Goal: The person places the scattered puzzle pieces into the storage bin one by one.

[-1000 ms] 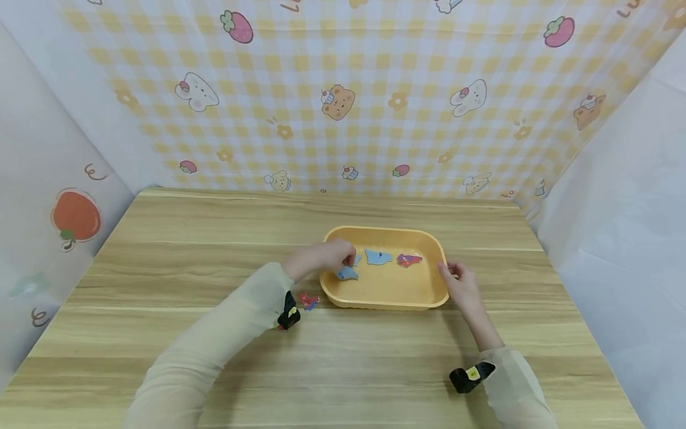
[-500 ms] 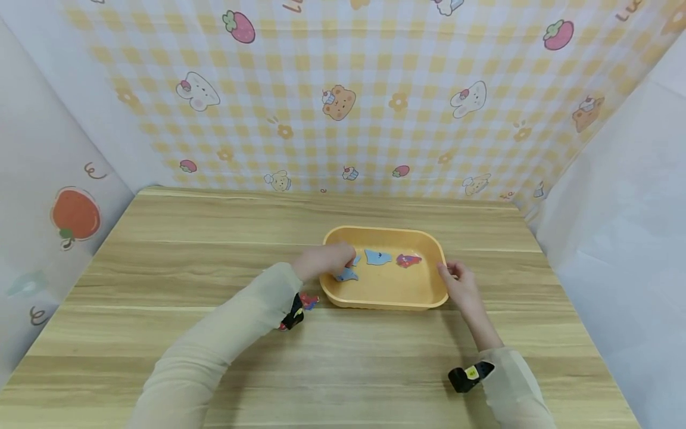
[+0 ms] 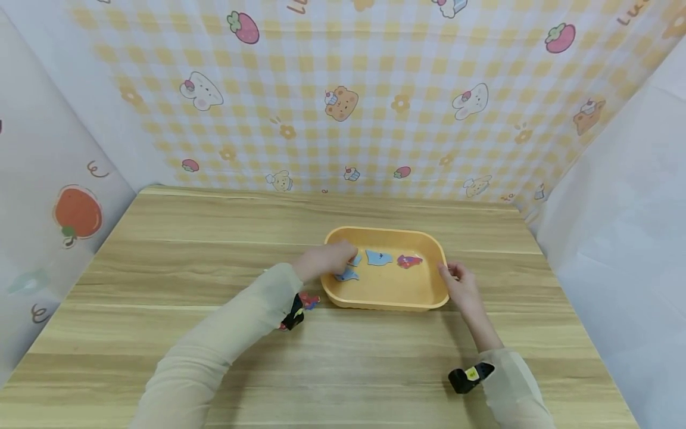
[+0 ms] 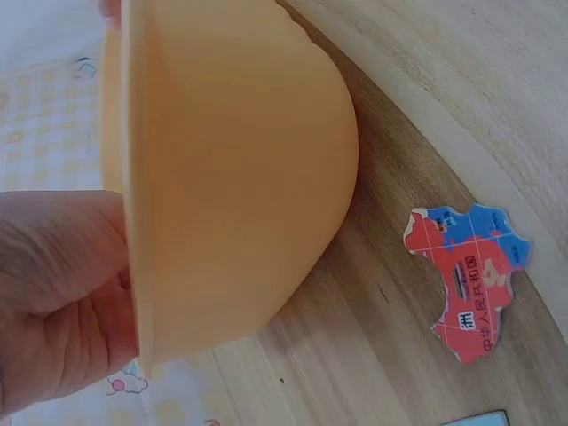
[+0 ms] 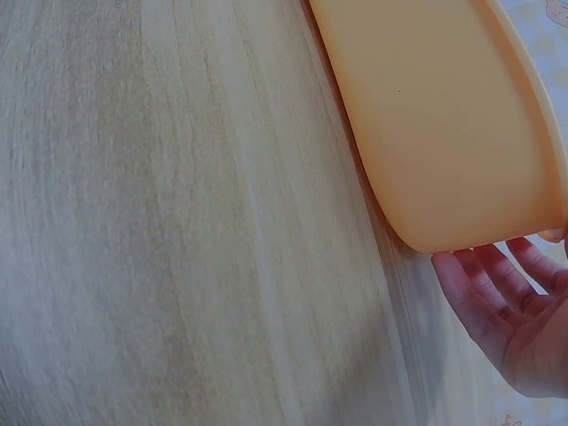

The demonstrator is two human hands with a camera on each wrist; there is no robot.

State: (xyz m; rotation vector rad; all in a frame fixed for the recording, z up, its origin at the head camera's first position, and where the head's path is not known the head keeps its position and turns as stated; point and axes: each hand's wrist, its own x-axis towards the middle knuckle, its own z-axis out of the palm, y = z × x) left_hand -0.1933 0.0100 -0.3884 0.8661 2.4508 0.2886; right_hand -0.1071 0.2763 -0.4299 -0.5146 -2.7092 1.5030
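My right hand (image 3: 462, 285) grips the rounded yellow plastic tray (image 3: 396, 289); my left hand (image 3: 329, 258), hold unreadable, seemingly handles flat irregular blue pieces (image 3: 379, 258) inside, likely needing fingertip precision next

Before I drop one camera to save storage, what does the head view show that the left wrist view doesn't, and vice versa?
Only the head view: blue puzzle pieces and a red-and-purple piece inside the yellow tray. Only the left wrist view: legible Chinese characters on the red-and-blue map piece. Both: that map piece, the wooden table, the tray and the left hand at its rim.
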